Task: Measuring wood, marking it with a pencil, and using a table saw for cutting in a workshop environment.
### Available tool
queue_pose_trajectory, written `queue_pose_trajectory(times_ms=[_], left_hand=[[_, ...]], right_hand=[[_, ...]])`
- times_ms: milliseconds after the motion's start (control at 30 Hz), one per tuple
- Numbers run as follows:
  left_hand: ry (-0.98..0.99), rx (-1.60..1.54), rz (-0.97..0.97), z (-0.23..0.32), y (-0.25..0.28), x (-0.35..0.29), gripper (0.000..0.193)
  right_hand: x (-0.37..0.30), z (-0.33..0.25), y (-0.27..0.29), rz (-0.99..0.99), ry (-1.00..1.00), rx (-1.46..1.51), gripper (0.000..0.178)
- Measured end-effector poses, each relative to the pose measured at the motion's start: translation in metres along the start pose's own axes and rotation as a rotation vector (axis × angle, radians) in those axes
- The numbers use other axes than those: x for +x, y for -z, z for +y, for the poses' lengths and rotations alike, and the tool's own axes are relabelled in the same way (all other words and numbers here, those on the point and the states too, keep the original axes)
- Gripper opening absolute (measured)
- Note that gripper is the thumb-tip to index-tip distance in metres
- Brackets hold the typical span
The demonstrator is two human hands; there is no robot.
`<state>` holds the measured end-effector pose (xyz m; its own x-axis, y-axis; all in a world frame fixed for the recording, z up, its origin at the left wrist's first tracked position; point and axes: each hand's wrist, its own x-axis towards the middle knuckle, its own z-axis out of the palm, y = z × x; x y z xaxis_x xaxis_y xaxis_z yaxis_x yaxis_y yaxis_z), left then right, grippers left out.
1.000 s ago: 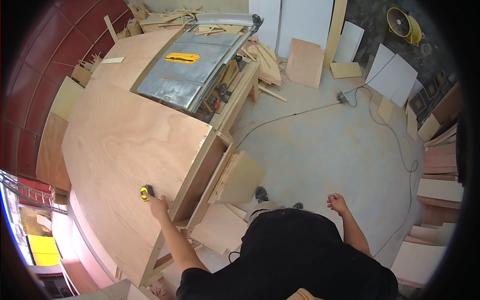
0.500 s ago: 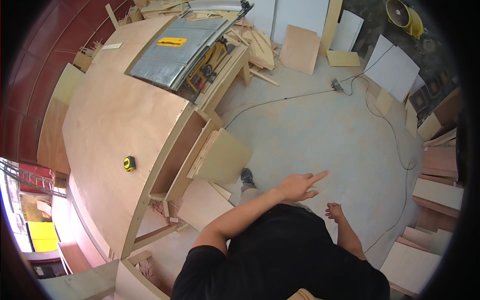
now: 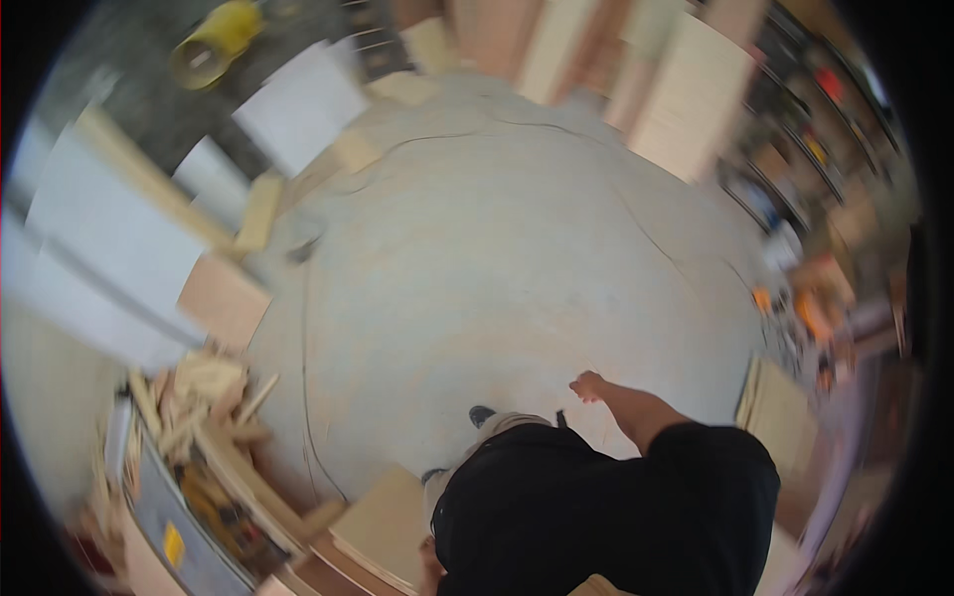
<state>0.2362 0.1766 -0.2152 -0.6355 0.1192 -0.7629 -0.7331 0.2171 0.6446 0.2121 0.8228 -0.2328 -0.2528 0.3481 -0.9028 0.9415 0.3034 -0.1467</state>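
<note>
My right hand [image 3: 588, 386] hangs in front of my body over the grey floor [image 3: 477, 288], away from any object. Its fingers look curled in, and nothing shows in them. Low in the view, my left hand [image 3: 429, 558] is at my side, partly cut off by my black shirt, and its fingers are too hidden to read. Nearest to it are pale plywood boards [image 3: 386, 521] beside the workbench; whether it touches them I cannot tell.
A table saw [image 3: 189, 526] set in the workbench is at lower left, with wood offcuts [image 3: 204, 392] beyond it. White panels [image 3: 114, 238] lean at left, near a yellow fan [image 3: 214, 45]. A cable [image 3: 306, 387] crosses the floor. Boards [image 3: 686, 94] and cluttered shelving [image 3: 795, 139] stand far right.
My view has swung to the right, so the workbench is now at lower left and shelving has appeared. The left arm has dropped from in front of my body to my side.
</note>
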Motion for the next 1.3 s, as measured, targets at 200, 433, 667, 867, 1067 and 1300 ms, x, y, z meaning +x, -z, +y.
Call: queue_pose_trajectory(times_ms=[200, 433, 667, 867, 1067, 1300], left_hand=[[-0.868, 0.236, -0.109, -0.018, 0.010, 0.065, 0.030], [0.056, 0.171, 0.386, 0.132, 0.068, 0.026, 0.035], [-0.130, 0.045, 0.459, 0.088, 0.085, -0.003, 0.047], [-0.153, 0.313, 0.418, -0.025, 0.049, -0.027, 0.040], [0.346, 0.309, 0.509, -0.108, -0.027, -0.064, 0.041], [0.234, -0.042, 0.755, -0.062, -0.068, -0.089, 0.033]], right_hand=[[-0.039, -0.037, -0.031, 0.030, 0.024, -0.194, 0.042], [-0.012, -0.208, -0.094, 0.194, 0.701, -0.190, 0.041], [-0.056, -0.334, -0.101, 0.139, 1.025, -0.151, 0.043], [0.043, -0.247, -0.094, 0.008, 1.009, -0.814, 0.038], [-0.005, -0.264, -0.112, -0.145, 1.050, -1.504, 0.042], [-0.007, -0.273, -0.106, -0.320, 0.687, -0.710, 0.030]])
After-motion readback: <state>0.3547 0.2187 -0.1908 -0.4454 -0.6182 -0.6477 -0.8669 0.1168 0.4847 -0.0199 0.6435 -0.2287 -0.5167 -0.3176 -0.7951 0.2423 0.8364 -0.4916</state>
